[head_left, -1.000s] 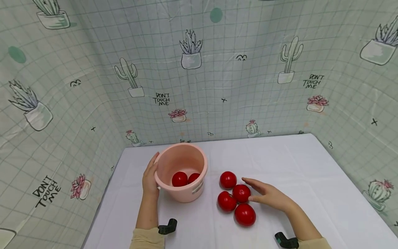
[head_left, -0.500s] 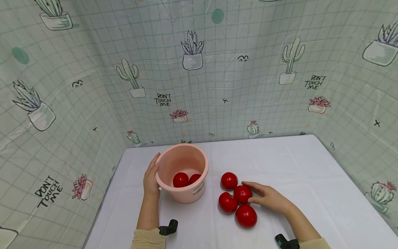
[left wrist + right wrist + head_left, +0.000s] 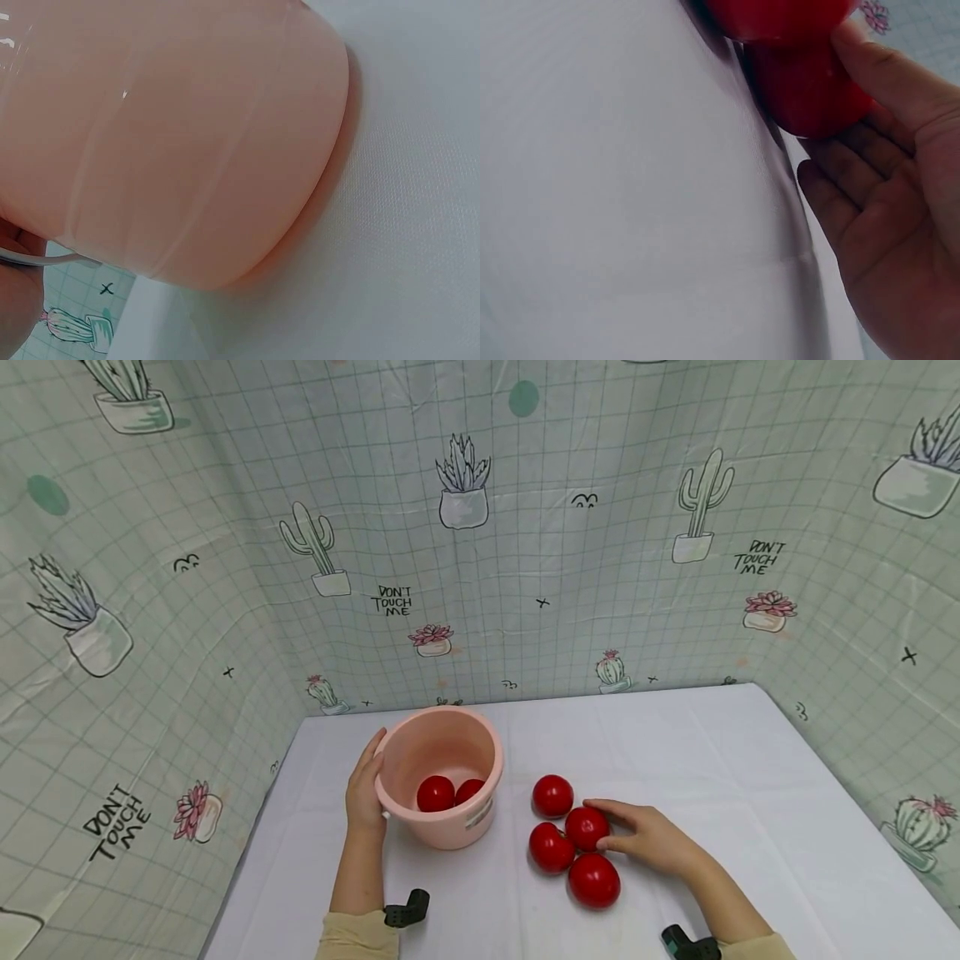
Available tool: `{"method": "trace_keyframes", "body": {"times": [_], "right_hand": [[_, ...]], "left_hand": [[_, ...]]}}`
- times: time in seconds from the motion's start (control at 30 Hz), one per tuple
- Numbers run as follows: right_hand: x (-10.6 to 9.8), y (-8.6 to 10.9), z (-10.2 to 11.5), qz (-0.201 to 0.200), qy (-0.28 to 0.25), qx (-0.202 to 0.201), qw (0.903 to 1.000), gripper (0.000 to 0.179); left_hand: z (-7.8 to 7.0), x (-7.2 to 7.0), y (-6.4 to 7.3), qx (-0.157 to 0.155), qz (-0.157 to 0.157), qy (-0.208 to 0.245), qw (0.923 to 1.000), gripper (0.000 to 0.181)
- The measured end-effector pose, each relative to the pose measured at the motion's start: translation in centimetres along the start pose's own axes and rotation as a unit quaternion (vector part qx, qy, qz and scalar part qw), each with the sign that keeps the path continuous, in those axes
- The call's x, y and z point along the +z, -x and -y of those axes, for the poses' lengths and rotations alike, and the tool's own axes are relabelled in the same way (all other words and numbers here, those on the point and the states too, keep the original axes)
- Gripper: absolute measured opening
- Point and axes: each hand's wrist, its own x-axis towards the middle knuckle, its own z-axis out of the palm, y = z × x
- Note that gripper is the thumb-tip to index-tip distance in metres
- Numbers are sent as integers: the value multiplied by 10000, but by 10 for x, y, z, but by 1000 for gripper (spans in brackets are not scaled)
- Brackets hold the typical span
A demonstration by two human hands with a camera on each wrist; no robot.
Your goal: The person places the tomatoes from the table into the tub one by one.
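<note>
A pink bucket (image 3: 442, 833) stands on the left half of the table, with two red tomatoes (image 3: 436, 794) visible inside. My left hand (image 3: 364, 797) holds the bucket by its left side, fingers along the outer wall below the rim. In the left wrist view the bucket wall (image 3: 172, 135) fills much of the picture, and a thin handle passes the fingers. To the bucket's right, several tomatoes lie clustered. My right hand (image 3: 651, 839) has thumb and fingers around the right-hand tomato (image 3: 587, 828); the right wrist view shows the thumb against this tomato (image 3: 810, 94).
Touching the held tomato are a front tomato (image 3: 594, 881) and a left one (image 3: 551, 847). A farther tomato (image 3: 552, 797) lies behind. White cloth covers the table (image 3: 675, 735). A cactus-print curtain (image 3: 540, 552) hangs behind and at both sides.
My right hand has moved slightly closer around the right-hand tomato, and its fingers and thumb now take hold of it. My left hand and the bucket have stayed in place.
</note>
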Motion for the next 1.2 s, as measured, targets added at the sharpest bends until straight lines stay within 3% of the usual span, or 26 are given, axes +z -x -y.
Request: {"method": "trace_keyframes", "body": {"times": [0.43,0.63,1.2], "right_hand": [[-11,7,2,24,-376,324,9988,63],[-19,6,3,85,-684,214,9974,61],[-44,-7,13,81,-836,-4,9965,60]], "left_hand": [[1,0,0,75,27,38,10000,42],[2,0,1,80,25,16,10000,42],[1,1,2,84,21,53,9999,43]]}}
